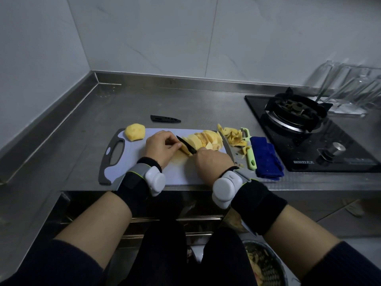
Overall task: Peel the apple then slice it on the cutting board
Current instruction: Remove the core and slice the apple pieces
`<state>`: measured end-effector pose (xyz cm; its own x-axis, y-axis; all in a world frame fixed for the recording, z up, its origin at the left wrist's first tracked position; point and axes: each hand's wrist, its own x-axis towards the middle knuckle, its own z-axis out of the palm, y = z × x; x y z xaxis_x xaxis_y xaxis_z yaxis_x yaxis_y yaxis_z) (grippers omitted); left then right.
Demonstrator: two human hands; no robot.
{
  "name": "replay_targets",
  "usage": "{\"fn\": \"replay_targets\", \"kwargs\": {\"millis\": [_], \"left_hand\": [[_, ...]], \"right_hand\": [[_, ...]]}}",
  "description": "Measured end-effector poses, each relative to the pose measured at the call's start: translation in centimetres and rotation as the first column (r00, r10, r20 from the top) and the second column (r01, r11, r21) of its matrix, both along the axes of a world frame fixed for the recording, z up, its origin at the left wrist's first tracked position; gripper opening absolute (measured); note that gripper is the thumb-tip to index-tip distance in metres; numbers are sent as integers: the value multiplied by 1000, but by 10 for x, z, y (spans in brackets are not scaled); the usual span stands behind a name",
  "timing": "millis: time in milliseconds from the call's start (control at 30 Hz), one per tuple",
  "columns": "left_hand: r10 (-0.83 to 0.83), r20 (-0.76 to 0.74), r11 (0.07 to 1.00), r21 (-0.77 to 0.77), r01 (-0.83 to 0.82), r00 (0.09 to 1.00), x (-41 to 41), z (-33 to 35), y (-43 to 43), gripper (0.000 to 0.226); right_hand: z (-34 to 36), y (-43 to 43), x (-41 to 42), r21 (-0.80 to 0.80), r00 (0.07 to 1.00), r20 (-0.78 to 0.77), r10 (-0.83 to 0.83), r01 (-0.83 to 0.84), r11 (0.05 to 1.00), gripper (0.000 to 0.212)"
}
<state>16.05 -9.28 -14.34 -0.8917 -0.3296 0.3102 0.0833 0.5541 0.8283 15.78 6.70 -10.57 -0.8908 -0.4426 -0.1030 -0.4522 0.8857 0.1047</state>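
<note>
A white cutting board with a grey rim lies on the steel counter. A peeled apple half sits at its far left corner. A pile of pale yellow apple slices lies at the board's far right. My left hand holds an apple piece down with curled fingers. My right hand grips the handle of a black knife, whose blade rests against that piece, tip pointing away to the left.
Apple peels, a green peeler and a blue cloth lie right of the board. A black knife sheath lies behind it. A gas hob sits at right, with a bowl of scraps below the counter.
</note>
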Motion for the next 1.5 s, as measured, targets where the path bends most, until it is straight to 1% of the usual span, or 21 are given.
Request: {"fn": "replay_targets", "kwargs": {"millis": [133,267,367,433,567,633,700,767,833,867,933,1000,1033,1133,1200,1267,1334,1400,1434,1500], "left_hand": [[2,-8,1000,5,-2,1000,0,0,0,6],[-5,-8,1000,-23,5,1000,0,0,0,5],[-16,-8,1000,-26,15,1000,1,-1,1,5],[-20,-5,999,-33,20,1000,-1,-2,0,5],[-80,7,996,-45,80,997,-3,-1,-1,6],[-130,35,989,-65,132,991,-4,0,1,8],[-163,42,982,-86,166,986,-5,4,5,8],[-138,4,982,-126,137,990,-9,12,9,7],[-108,-60,978,-188,95,992,-12,20,8,7],[-130,-99,966,-237,104,987,-14,24,7,6],[-248,-135,927,-320,195,959,-17,33,8,9],[-356,-58,879,-361,313,933,-20,39,11,19],[-375,3,860,-371,350,927,-21,39,12,24],[-336,122,840,-410,356,934,-28,39,13,44],[-301,177,842,-413,349,937,-31,39,14,62],[-287,208,847,-402,349,935,-32,39,13,66],[-286,157,890,-323,323,945,-31,42,9,56],[-250,52,950,-181,256,967,-30,46,0,37],[-215,21,968,-129,216,976,-30,50,-4,31],[-142,9,983,-113,142,990,-27,55,-15,27]], "right_hand": [[-5,-1,-4,-9,1000,15,-11,11,1000,25],[-11,-1,-7,26,1000,30,-1,0,1000,22],[-10,-8,-17,45,993,119,15,-21,999,21],[-7,-6,-24,46,985,170,17,-25,999,24],[-4,6,-33,-47,980,191,52,-44,998,32],[0,10,-36,-92,981,193,9,9,996,31],[7,13,-37,-99,986,167,-21,38,994,26],[13,17,-39,-130,988,145,-48,67,989,26],[13,18,-37,-158,986,153,-65,89,983,32],[12,19,-36,-145,988,143,-56,77,986,35],[13,19,-33,-130,993,115,-40,55,990,36],[18,18,-29,-121,997,76,-10,19,993,31],[20,18,-28,-110,998,58,10,-4,994,29],[24,20,-23,-81,1000,4,9,-8,997,28],[23,21,-21,-93,999,-39,-10,6,996,28],[22,23,-21,-101,996,-85,-32,23,995,28],[23,25,-23,-122,993,-106,-57,44,992,28],[27,26,-22,-151,992,-101,-76,60,987,33],[29,27,-23,-165,992,-96,-85,68,984,36],[32,25,-22,-181,992,-83,-92,76,981,37]]}}
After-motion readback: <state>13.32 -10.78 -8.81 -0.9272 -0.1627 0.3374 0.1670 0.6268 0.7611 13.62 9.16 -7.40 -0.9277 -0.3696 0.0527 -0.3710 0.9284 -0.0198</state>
